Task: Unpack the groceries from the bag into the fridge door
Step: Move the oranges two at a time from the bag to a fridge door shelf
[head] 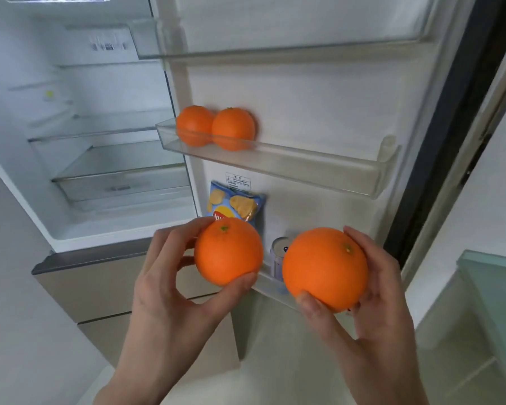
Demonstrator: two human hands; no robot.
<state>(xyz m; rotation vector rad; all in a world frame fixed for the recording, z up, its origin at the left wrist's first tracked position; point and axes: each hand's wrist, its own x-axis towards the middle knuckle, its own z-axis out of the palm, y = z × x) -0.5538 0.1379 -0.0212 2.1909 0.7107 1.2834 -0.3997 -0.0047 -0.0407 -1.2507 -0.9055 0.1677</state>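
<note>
My left hand point(164, 290) grips one orange point(228, 252) and my right hand point(374, 311) grips a second orange point(324, 268), both held up in front of the open fridge door. Two more oranges point(195, 124) point(232, 128) sit side by side at the left end of the middle door shelf point(319, 168). On the lower door shelf point(270, 286) stand a blue chip bag point(234, 204) and a can point(279, 252), partly hidden behind the held oranges. The grocery bag is not in view.
The top door shelf point(275, 51) holds nothing visible. The fridge interior point(100, 141) with glass shelves lies to the left, with closed drawers point(100, 287) below it. A glass-topped surface point(491, 264) is at the right.
</note>
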